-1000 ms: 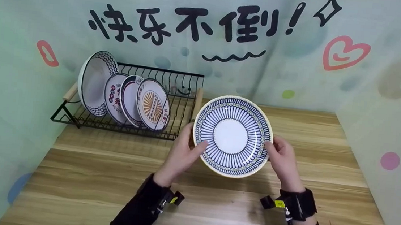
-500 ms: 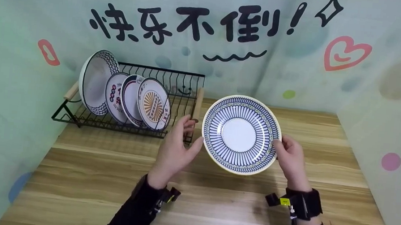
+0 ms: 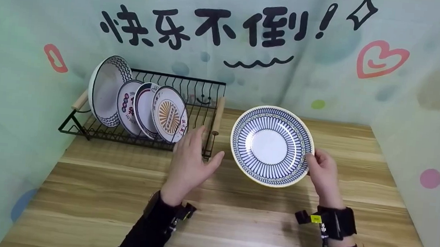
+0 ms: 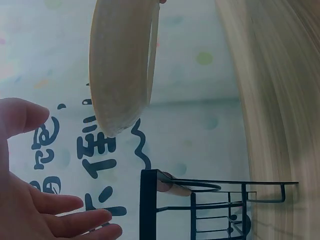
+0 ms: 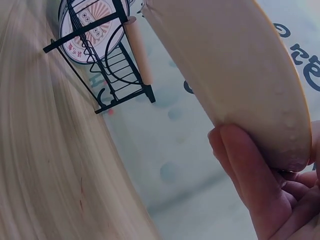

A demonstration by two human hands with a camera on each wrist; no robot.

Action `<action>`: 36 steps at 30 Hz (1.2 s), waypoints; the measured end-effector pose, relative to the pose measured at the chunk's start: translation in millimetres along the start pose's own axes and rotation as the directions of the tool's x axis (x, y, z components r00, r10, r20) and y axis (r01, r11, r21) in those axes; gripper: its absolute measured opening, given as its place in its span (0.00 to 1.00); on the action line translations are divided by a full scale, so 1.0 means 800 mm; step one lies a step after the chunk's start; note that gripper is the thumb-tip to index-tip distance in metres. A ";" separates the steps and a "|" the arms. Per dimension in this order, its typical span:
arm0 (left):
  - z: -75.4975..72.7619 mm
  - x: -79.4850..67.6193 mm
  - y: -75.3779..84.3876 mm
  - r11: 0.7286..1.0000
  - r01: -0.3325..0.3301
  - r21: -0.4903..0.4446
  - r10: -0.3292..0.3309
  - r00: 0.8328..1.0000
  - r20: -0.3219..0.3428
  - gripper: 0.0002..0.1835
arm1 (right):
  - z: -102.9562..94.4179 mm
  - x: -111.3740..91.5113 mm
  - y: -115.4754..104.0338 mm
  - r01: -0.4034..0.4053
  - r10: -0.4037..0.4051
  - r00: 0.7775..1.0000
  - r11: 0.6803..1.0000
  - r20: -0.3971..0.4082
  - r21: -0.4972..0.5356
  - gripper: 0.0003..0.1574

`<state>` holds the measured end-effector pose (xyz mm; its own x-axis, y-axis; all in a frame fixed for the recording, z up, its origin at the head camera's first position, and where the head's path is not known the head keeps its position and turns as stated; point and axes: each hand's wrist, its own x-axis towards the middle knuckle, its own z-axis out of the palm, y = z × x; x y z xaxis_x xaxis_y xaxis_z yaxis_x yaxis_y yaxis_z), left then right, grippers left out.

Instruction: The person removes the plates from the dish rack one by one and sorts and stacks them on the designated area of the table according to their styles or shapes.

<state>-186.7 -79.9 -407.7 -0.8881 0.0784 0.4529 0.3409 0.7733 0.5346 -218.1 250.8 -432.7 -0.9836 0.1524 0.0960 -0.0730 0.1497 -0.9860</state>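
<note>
The left hand (image 3: pixel 191 160), which held the blue-patterned plate (image 3: pixel 269 147) one second ago, is now apart from it, fingers extended, holding nothing, near the dish rack (image 3: pixel 219 115). The right hand (image 3: pixel 325 173) alone pinches the plate's rim, with the plate at its left. Below both hands is the wood-grain table (image 3: pixel 242 237); beyond them hangs a printed backdrop (image 3: pixel 326 89).

light is thrown back by the smooth, glossy striped plate (image 3: pixel 269 146), metal-looking wire is seen in the rack (image 3: pixel 180 76), wood grain across the tabletop (image 3: pixel 226 227).
</note>
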 end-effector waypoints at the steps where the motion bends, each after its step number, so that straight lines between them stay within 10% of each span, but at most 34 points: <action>1: 0.001 0.000 -0.001 1.000 -0.005 0.007 0.005 1.000 0.000 0.46 | -0.001 0.001 0.001 -0.004 0.004 1.000 1.000 -0.001 -0.003 0.20; 36: 0.000 0.005 -0.051 0.988 0.036 0.152 -0.036 0.999 -0.004 0.48 | -0.050 0.019 0.040 -0.086 0.090 0.995 0.992 0.032 -0.095 0.25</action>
<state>-204.5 -111.4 -427.5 -0.8985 0.0478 0.4365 0.2575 0.8624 0.4357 -229.0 296.9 -457.4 -0.9909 0.1343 0.0028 0.0281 0.2277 -0.9733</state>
